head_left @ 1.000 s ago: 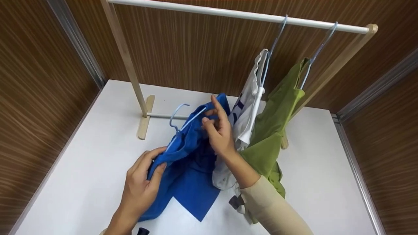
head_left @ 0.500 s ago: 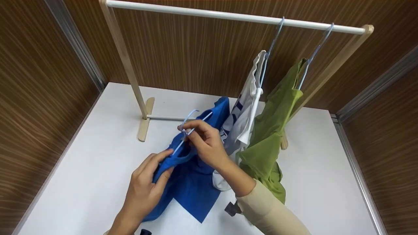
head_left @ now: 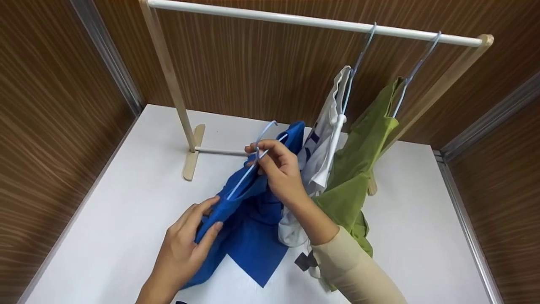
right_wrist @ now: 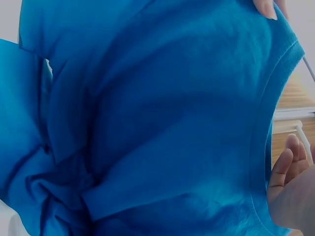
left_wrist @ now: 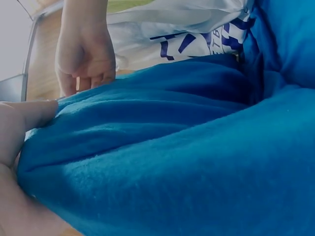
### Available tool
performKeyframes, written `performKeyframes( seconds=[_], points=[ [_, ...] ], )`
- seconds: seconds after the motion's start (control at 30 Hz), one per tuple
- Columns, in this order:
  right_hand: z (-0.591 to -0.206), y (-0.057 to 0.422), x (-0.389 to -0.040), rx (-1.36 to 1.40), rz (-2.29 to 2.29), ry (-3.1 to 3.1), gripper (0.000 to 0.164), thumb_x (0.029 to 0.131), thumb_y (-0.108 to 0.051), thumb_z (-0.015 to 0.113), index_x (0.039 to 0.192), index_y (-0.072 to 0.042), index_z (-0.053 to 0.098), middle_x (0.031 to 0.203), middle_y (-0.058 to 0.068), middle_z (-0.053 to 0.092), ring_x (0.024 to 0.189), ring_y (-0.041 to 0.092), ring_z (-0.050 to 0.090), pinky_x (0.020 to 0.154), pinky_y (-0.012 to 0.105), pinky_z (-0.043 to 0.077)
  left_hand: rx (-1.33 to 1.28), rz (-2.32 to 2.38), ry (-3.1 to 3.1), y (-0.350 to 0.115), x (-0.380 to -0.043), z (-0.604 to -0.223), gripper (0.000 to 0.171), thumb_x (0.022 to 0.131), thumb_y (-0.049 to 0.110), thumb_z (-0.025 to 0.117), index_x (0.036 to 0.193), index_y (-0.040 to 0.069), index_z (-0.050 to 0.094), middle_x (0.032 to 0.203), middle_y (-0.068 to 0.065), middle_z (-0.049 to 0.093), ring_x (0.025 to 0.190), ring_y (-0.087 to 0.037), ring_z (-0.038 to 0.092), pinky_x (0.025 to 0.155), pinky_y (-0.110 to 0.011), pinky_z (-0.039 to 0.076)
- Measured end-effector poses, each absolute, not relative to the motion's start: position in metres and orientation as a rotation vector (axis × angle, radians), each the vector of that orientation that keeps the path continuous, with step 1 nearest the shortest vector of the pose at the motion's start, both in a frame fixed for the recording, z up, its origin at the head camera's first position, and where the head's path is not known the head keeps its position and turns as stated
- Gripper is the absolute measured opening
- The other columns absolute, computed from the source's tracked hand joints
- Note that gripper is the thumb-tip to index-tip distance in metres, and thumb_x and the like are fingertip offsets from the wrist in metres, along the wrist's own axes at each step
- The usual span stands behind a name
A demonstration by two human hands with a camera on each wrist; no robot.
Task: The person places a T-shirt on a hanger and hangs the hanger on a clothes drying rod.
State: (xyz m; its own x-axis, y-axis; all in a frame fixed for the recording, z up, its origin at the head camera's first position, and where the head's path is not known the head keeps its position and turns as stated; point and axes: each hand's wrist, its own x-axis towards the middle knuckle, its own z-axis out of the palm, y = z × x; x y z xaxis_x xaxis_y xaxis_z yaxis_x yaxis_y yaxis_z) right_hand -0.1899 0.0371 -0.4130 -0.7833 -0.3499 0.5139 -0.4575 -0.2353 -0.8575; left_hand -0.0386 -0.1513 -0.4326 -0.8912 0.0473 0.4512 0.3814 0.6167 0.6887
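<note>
A blue T-shirt (head_left: 263,257) is draped over a light-blue wire hanger (head_left: 241,183), whose hook points up out of the neckline. My left hand (head_left: 181,242) grips the shirt at its near shoulder, thumb on one side and fingers on the other. At the base of the hook, my right hand (head_left: 283,175) pinches the hanger. Blue cloth (left_wrist: 187,167) fills much of the left wrist view, with my right hand (left_wrist: 86,54) behind it. In the right wrist view, the round collar (right_wrist: 266,113) curves beside my right hand (right_wrist: 293,187). The lower shirt lies on the white table.
A rack with a white rail (head_left: 261,16) and wooden posts stands at the back. From its right half hang a white printed shirt (head_left: 314,147) and an olive-green garment (head_left: 358,160), each on a wire hanger. The white printed shirt is close beside my right hand.
My right hand has come from the shirt's far shoulder to the hook's base and taken hold of the hanger. The hanger has then shifted up and right; my left hand keeps its grip.
</note>
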Motion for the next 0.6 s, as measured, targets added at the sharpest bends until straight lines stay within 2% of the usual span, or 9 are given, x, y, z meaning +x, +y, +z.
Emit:
performKeyframes(
  seconds=[0.2, 0.33, 0.6],
  points=[
    [-0.417, 0.038, -0.195, 0.993, 2.189, -1.872, 0.017, 0.093, -0.003, 0.047, 0.107, 0.000, 0.055, 0.105, 0.015, 0.063, 0.077, 0.033, 0.063, 0.059, 0.033, 0.047, -0.321, -1.188, -2.471, -0.154, -0.036, -0.435, 0.049, 0.087, 0.017, 0.063, 0.133, 0.022, 0.047, 0.103, 0.011, 0.054, 0.087, -0.002, 0.055, 0.070, -0.026, 0.050],
    [-0.418, 0.037, -0.193, 1.001, 2.194, -1.857, 0.017, 0.093, -0.002, 0.046, 0.107, 0.000, 0.056, 0.104, 0.016, 0.063, 0.076, 0.034, 0.063, 0.058, 0.034, 0.047, -0.308, -1.158, -2.509, -0.155, -0.034, -0.434, 0.049, 0.087, 0.024, 0.064, 0.133, 0.024, 0.046, 0.103, 0.011, 0.052, 0.085, -0.002, 0.053, 0.069, -0.026, 0.049],
    [-0.420, 0.032, -0.183, 1.100, 2.186, -1.847, 0.018, 0.093, 0.003, 0.045, 0.107, 0.002, 0.056, 0.105, 0.015, 0.063, 0.077, 0.035, 0.063, 0.059, 0.039, 0.048, -0.283, -1.099, -2.444, -0.150, -0.038, -0.427, 0.044, 0.085, 0.027, 0.067, 0.126, 0.024, 0.055, 0.121, 0.006, 0.044, 0.106, -0.009, 0.042, 0.081, -0.028, 0.042]
  ],
)
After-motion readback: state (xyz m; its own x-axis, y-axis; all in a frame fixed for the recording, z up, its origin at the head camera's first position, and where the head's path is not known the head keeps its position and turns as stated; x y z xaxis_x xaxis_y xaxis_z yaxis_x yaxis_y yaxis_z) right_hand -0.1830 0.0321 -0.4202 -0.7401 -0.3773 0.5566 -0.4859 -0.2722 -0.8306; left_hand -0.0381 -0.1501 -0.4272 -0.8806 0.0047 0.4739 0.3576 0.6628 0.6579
